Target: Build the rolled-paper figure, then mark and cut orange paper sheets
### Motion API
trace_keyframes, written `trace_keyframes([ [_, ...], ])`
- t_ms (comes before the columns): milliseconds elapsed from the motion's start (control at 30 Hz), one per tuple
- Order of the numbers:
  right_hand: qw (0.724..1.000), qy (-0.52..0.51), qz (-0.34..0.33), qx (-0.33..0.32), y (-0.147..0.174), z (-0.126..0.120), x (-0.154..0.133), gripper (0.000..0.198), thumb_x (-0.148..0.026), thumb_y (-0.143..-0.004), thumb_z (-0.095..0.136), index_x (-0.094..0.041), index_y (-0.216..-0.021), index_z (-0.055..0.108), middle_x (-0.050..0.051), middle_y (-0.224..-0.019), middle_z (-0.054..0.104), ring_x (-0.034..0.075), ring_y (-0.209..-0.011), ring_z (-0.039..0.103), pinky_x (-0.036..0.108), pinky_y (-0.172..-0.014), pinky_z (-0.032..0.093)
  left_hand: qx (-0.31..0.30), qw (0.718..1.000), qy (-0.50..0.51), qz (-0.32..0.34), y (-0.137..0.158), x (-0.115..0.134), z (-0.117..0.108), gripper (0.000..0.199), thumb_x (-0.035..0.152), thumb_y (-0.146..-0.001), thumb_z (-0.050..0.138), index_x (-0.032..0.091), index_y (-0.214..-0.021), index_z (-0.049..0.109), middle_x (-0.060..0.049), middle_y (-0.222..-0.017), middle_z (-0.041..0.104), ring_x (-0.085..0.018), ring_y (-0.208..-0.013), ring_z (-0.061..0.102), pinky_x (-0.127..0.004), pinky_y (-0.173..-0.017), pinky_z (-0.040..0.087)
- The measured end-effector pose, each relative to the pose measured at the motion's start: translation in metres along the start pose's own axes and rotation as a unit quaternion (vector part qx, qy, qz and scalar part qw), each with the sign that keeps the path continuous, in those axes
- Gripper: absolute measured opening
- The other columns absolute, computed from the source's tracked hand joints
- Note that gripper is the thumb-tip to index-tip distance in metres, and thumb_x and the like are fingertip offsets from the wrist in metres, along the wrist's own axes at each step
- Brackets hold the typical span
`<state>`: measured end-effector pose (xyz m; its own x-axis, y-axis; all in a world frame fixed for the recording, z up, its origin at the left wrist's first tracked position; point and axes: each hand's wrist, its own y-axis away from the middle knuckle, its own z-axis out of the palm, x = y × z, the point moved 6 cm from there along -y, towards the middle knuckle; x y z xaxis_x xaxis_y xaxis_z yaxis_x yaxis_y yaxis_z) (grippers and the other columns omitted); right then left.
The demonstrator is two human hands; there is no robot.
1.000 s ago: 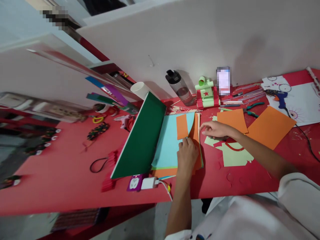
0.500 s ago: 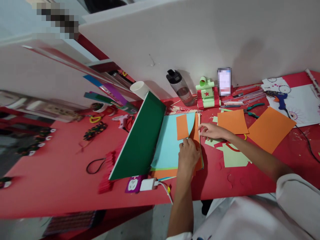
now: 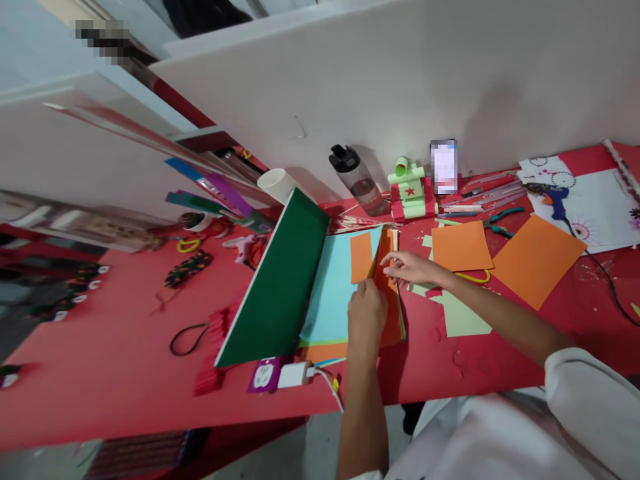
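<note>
A pad of coloured paper lies open, its dark green cover [image 3: 280, 280] tilted up at the left. On the pad is a light blue sheet [image 3: 327, 287] with a small orange strip of paper [image 3: 361, 257] on top. My left hand [image 3: 367, 313] is closed on the blue sheet, whose right part is lifted and bent back. Beneath it an orange sheet [image 3: 394, 307] shows. Over that sheet's right side, my right hand [image 3: 411, 269] hovers with its fingers apart; whether a fingertip touches the paper I cannot tell.
To the right lie a square orange sheet [image 3: 463, 245], a larger orange sheet [image 3: 540, 260], pale green paper [image 3: 465, 313] and a blue glue gun [image 3: 559, 200]. Behind the pad stand a water bottle [image 3: 357, 180] and a green paper model [image 3: 413, 192]. A white charger [image 3: 294, 375] sits in front.
The blue sheet's right side is peeled further left, so more orange shows beneath. My left hand has shifted slightly left with it. My right hand has come a little left over the orange sheet.
</note>
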<state>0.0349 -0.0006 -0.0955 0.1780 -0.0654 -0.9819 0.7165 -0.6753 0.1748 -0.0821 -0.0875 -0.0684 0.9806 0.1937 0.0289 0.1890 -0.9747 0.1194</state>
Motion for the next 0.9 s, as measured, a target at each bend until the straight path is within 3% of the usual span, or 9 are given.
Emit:
trace_keyframes([
  [133, 0.999, 0.033, 0.007, 0.025, -0.006, 0.006, -0.015, 0.036, -0.038, -0.104, 0.064, -0.027, -0.138, 0.058, -0.001, -0.089, 0.072, 0.013, -0.067, 0.073, 0.019, -0.059, 0.056, -0.003, 0.999, 0.043, 0.003, 0.000, -0.009, -0.005, 0.029, 0.016, -0.107, 0.034, 0.014, -0.110, 0.063, -0.017, -0.115, 0.072, -0.028, -0.102, 0.074, -0.035, -0.081, 0.053],
  [267, 0.990, 0.136, 0.019, 0.032, -0.013, 0.010, -0.021, 0.024, -0.043, -0.102, 0.066, -0.020, -0.109, 0.072, 0.000, -0.083, 0.075, 0.014, -0.062, 0.071, 0.023, -0.059, 0.051, -0.011, 0.996, 0.094, 0.001, 0.000, -0.014, -0.011, 0.040, 0.028, -0.112, 0.027, 0.017, -0.112, 0.065, -0.016, -0.119, 0.074, -0.030, -0.115, 0.072, -0.038, -0.089, 0.053],
  [367, 0.978, 0.202, 0.001, 0.053, -0.017, 0.011, -0.024, 0.021, -0.031, -0.100, 0.066, -0.017, -0.087, 0.075, 0.001, -0.073, 0.074, 0.015, -0.065, 0.072, 0.023, -0.065, 0.047, -0.019, 0.994, 0.103, -0.008, 0.000, -0.018, -0.011, 0.042, 0.030, -0.111, 0.026, 0.018, -0.114, 0.066, -0.016, -0.123, 0.074, -0.031, -0.117, 0.071, -0.039, -0.091, 0.054],
  [567, 0.979, 0.195, -0.002, 0.063, 0.000, 0.000, -0.036, 0.016, -0.019, -0.097, 0.065, -0.017, -0.087, 0.077, 0.001, -0.075, 0.077, 0.016, -0.074, 0.076, 0.021, -0.069, 0.048, -0.007, 0.997, 0.074, -0.024, -0.004, -0.025, -0.006, 0.042, 0.019, -0.106, 0.032, 0.014, -0.135, 0.062, -0.020, -0.140, 0.069, -0.032, -0.120, 0.071, -0.043, -0.095, 0.055],
  [700, 0.973, 0.228, -0.004, 0.040, 0.044, -0.034, -0.049, 0.012, -0.017, -0.092, 0.067, -0.017, -0.087, 0.078, 0.002, -0.076, 0.078, 0.016, -0.071, 0.074, 0.024, -0.070, 0.048, -0.028, 0.998, 0.054, -0.008, 0.000, -0.016, -0.006, 0.040, 0.018, -0.106, 0.031, 0.013, -0.130, 0.064, -0.019, -0.135, 0.071, -0.031, -0.119, 0.071, -0.041, -0.095, 0.055],
  [800, 0.971, 0.238, 0.033, 0.006, 0.090, -0.074, -0.048, 0.021, -0.019, -0.092, 0.064, -0.018, -0.107, 0.078, 0.005, -0.092, 0.080, 0.017, -0.072, 0.074, 0.026, -0.071, 0.051, -0.038, 0.998, 0.042, 0.006, 0.007, -0.006, -0.006, 0.041, 0.023, -0.109, 0.032, 0.014, -0.135, 0.061, -0.019, -0.139, 0.068, -0.032, -0.121, 0.070, -0.041, -0.093, 0.056],
  [900, 0.950, 0.308, 0.035, 0.036, 0.140, -0.123, -0.048, 0.031, -0.028, -0.094, 0.060, -0.019, -0.119, 0.076, 0.010, -0.111, 0.079, 0.022, -0.092, 0.074, 0.031, -0.082, 0.053, -0.054, 0.998, 0.031, 0.021, 0.016, 0.003, -0.002, 0.044, 0.030, -0.110, 0.034, 0.018, -0.147, 0.054, -0.018, -0.152, 0.060, -0.034, -0.128, 0.066, -0.043, -0.092, 0.057],
])
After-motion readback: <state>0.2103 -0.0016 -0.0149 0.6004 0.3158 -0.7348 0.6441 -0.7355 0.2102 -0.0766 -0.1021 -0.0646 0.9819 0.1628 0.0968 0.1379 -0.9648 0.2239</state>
